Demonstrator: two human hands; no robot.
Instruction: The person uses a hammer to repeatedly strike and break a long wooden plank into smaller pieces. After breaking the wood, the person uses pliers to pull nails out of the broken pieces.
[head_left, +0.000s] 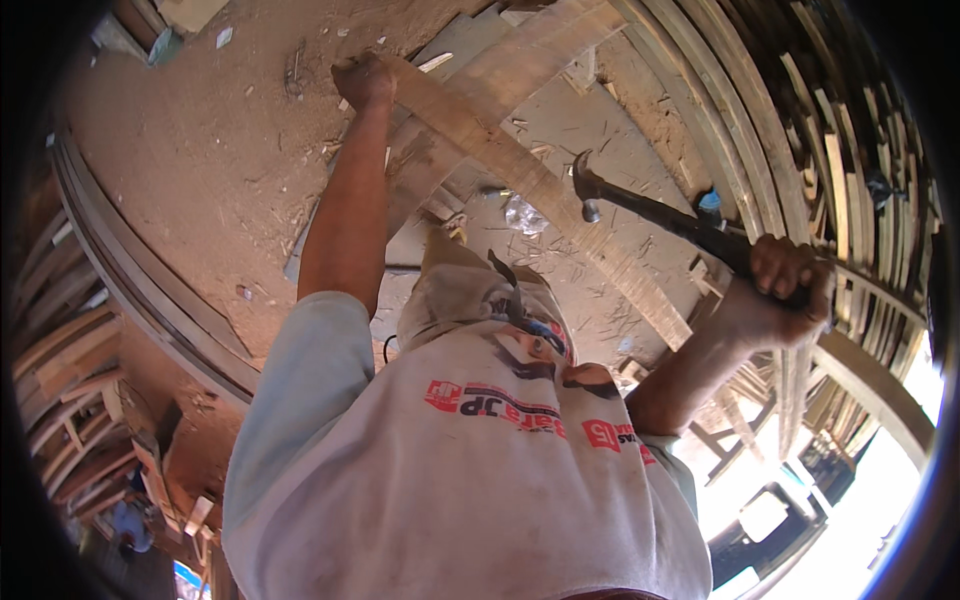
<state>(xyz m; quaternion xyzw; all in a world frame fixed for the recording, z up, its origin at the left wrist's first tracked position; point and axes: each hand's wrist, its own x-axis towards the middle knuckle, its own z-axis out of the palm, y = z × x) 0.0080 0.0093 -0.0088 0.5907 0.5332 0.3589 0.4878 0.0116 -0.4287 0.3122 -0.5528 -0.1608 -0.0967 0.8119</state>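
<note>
Gripping a long pale wooden plank (520, 170) near its far end, the left hand (362, 80) is clenched around it. The right hand (785, 275) is fisted on a raised black claw hammer (650, 210), just above the plank's middle; no nail is visible, so progress is unclear.

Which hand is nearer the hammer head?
Right. The right hand grips the handle of the hammer, just below its head. The left hand holds the wooden plank, farther away.
</note>
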